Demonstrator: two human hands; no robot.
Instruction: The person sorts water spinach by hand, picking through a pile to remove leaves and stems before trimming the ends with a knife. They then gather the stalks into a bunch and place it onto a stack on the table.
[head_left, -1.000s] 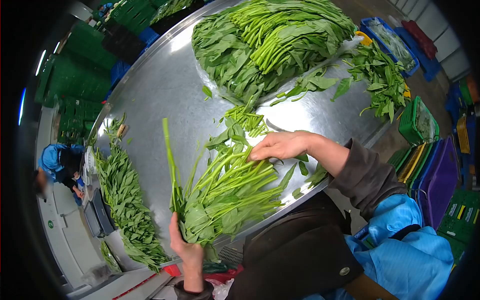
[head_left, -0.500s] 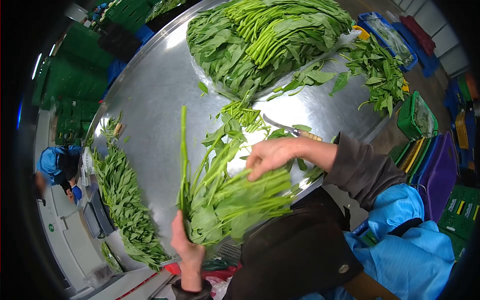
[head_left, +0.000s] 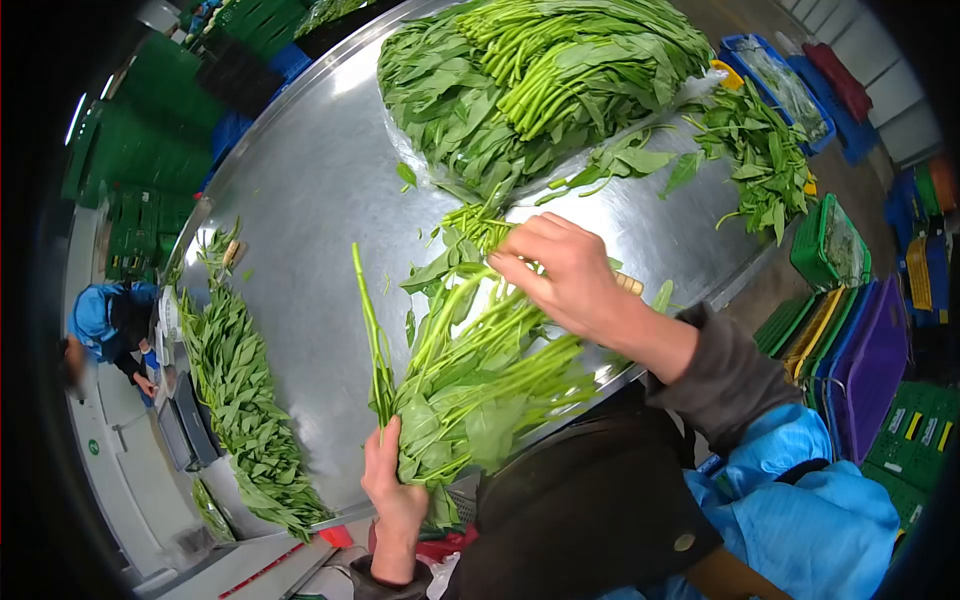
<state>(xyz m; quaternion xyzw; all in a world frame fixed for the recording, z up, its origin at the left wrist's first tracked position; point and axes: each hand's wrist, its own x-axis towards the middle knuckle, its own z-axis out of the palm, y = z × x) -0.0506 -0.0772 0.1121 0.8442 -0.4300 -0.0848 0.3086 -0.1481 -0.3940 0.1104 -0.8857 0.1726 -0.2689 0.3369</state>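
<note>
My left hand (head_left: pixel 392 492) is wrapped round the lower end of a loose bunch of leafy green stems (head_left: pixel 465 400), which fans out over the metal table's near edge. A few stems stick up apart from the rest. My right hand (head_left: pixel 565 270) is closed in a pinch on stems at the upper side of the bunch. Cut stem pieces (head_left: pixel 475 225) lie just beyond it. Of a knife, only part of the wooden handle (head_left: pixel 628 284) shows behind my right hand. A large pile of greens (head_left: pixel 540 90) rests on clear plastic at the far side.
The metal table (head_left: pixel 310 180) carries a row of greens (head_left: pixel 245 400) on the left and more leaves (head_left: pixel 755 150) on the right. Crates (head_left: pixel 832 245) stand at the right. A co-worker in blue (head_left: pixel 105 320) is at the far left.
My right hand has moved up and away from my body, now pinching stems near the cut pieces and covering the knife's blade. My left hand has shifted slightly right, still holding the bunch.
</note>
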